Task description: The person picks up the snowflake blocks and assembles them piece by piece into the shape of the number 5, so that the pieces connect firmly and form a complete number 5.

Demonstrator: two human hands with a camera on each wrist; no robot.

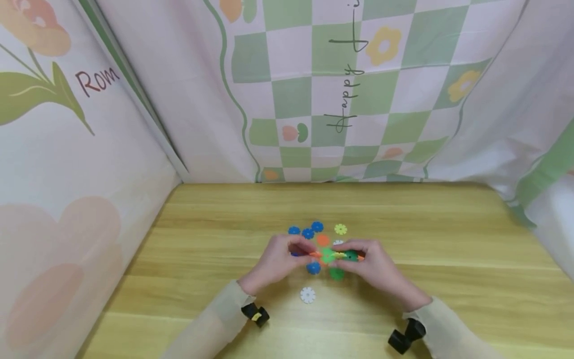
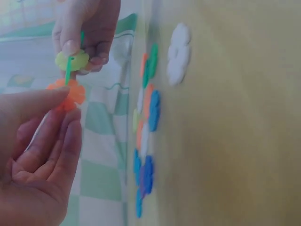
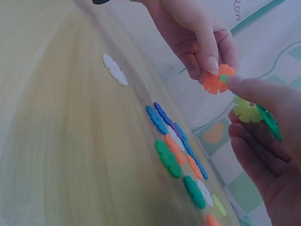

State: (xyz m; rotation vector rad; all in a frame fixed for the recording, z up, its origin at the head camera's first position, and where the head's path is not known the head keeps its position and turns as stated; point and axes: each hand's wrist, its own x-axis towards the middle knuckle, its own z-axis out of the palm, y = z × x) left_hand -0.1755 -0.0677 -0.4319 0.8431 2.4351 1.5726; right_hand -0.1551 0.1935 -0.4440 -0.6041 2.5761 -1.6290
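Observation:
My left hand (image 1: 282,259) pinches an orange notched plastic disc (image 2: 75,94) between thumb and fingers. Facing it, my right hand (image 1: 378,264) holds a yellow-green disc (image 3: 247,110) by thumb and fingertips. A light green disc (image 1: 329,256), seen edge-on in the left wrist view, stands between the yellow-green and orange ones, its edge right at the orange disc. On the other side of the yellow-green disc, a green disc (image 3: 269,123) sits against it, partly hidden by the right hand. Both hands are raised over the table, fingertips close together.
Loose flower-shaped discs lie on the wooden table (image 1: 202,279) below and beyond the hands: several blue discs (image 1: 314,268), a green one (image 1: 337,273), an orange one (image 1: 323,240) and a yellow one (image 1: 341,229). One white disc (image 1: 307,295) lies nearer. Printed curtains (image 1: 291,99) stand behind.

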